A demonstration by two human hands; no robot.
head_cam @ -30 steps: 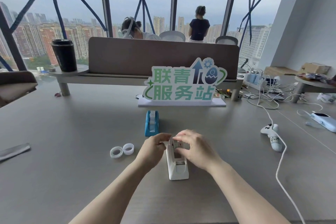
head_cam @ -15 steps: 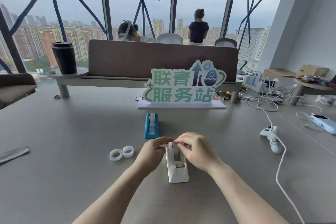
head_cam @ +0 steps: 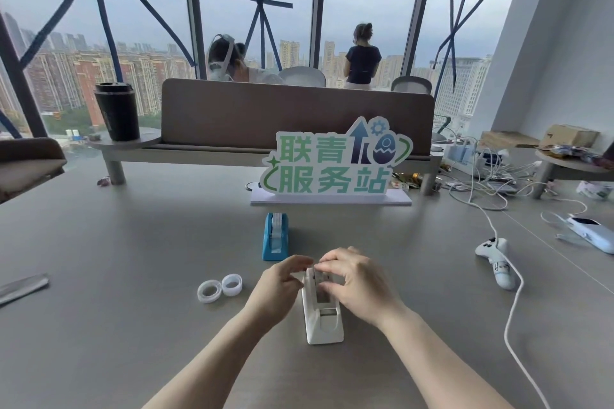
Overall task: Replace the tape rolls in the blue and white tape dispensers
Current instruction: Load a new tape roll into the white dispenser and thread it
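Note:
The white tape dispenser (head_cam: 324, 322) stands on the grey table in front of me, pointing away. My left hand (head_cam: 279, 285) and my right hand (head_cam: 358, 282) both pinch its far, upper end, fingertips meeting over the roll well. My fingers hide what is in the well. The blue tape dispenser (head_cam: 275, 237) stands just beyond, untouched, with a strip of tape over its top. Two small white tape rolls (head_cam: 219, 288) lie flat, side by side, to the left of my left hand.
A green-lettered sign (head_cam: 332, 169) stands behind the blue dispenser. A white game controller (head_cam: 496, 259) and its cable (head_cam: 511, 335) lie to the right, with a tangle of cables behind them. A black cup (head_cam: 118, 111) stands on the far-left shelf, and a grey strip (head_cam: 23, 285) lies at the left edge.
Both hands stay at the far end of the white dispenser; their fingertips have shifted slightly on top of it. Nothing else on the table has moved.

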